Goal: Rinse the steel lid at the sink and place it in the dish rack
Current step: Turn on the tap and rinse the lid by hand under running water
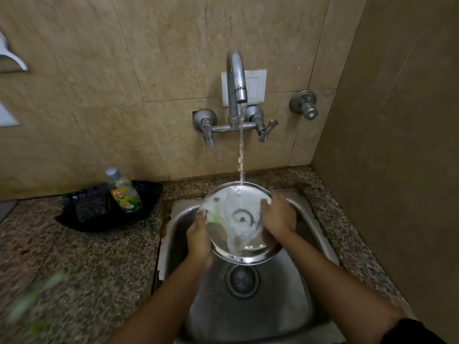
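One bottle of dish soap (124, 192) lies in a black tray (82, 214) on the speckled worktop (99, 264), at the left. Next, the left hand (198, 238) grips the steel lid (238, 222) at its left edge, fingers closed on the rim. Water from the tap (237, 78) falls on the lid, tilted above the sink (248, 306). The right hand (278, 217) holds the right edge, fingers curled around it.

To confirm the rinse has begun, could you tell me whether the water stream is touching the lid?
Touching: the head view shows the water stream landing on the lid near its far rim.
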